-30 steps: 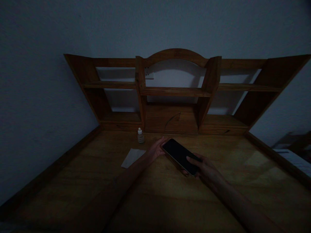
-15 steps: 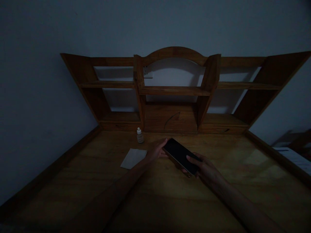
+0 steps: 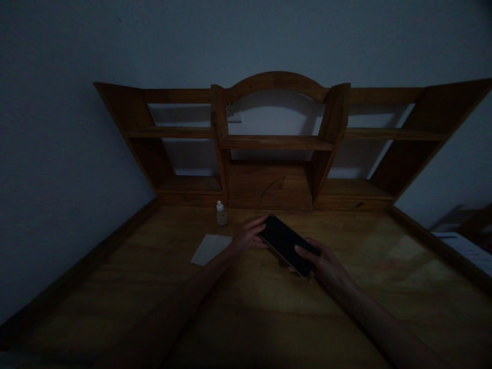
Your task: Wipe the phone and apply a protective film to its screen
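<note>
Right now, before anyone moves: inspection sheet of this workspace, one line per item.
Surface: wooden desk, dimly lit.
Handled item: smartphone, dark screen up, held at a slant.
Clutter: dropper bottle, upright; pale sheet, paper or cloth unclear, beside left forearm.
Hands: right hand grips the smartphone, thumb on screen; left hand at its far corner.
Cables: nothing seen.
Surroundings: wooden hutch; wall socket behind; papers beyond desk's right edge.

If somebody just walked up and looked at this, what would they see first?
Probably the big wooden shelf with its curved top, standing along the back of the desk. Next, the dark phone held between the left hand and right hand.
</note>
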`<state>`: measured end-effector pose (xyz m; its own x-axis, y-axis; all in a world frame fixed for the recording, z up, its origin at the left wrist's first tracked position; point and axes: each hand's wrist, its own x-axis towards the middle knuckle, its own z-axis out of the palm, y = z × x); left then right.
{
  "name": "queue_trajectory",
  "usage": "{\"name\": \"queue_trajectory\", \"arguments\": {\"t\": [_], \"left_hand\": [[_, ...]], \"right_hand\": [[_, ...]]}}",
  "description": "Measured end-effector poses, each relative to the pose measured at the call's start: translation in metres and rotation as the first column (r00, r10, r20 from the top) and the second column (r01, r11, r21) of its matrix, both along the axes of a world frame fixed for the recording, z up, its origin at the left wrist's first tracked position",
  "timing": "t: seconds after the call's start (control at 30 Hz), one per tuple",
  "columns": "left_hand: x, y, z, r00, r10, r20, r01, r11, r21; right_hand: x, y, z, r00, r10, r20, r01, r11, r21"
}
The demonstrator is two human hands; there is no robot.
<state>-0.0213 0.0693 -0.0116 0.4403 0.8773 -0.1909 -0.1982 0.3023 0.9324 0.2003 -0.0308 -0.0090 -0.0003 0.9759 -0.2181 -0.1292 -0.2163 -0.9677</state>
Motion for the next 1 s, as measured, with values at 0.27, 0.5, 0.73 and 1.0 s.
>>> {"name": "queue_trajectory", "arguments": {"t": [0.27,0.5,0.73,1.0], "left_hand": [[-0.002,-0.002,-0.003,0.998,-0.054,0.019,0.052,0.994,0.099],[-0.001,-0.001,-0.002,1.0,-0.026,-0.007,0.026,0.993,0.112],[0.002,0.0,-0.001,0.999,0.026,-0.037,-0.022,0.995,0.096],[0.003,-0.002,0.002,0.989,0.15,-0.014,-0.147,0.98,0.132]], "right_hand": [[0.002,0.001,-0.001,1.0,-0.008,-0.001,0.008,1.0,0.03],[0.0,0.003,-0.002,1.0,-0.011,0.001,0.011,1.0,0.011],[0.001,0.008,-0.001,0.999,0.003,-0.05,-0.005,1.0,-0.029],[0.008,0.008,0.001,0.971,-0.237,0.023,0.234,0.967,0.099]]}}
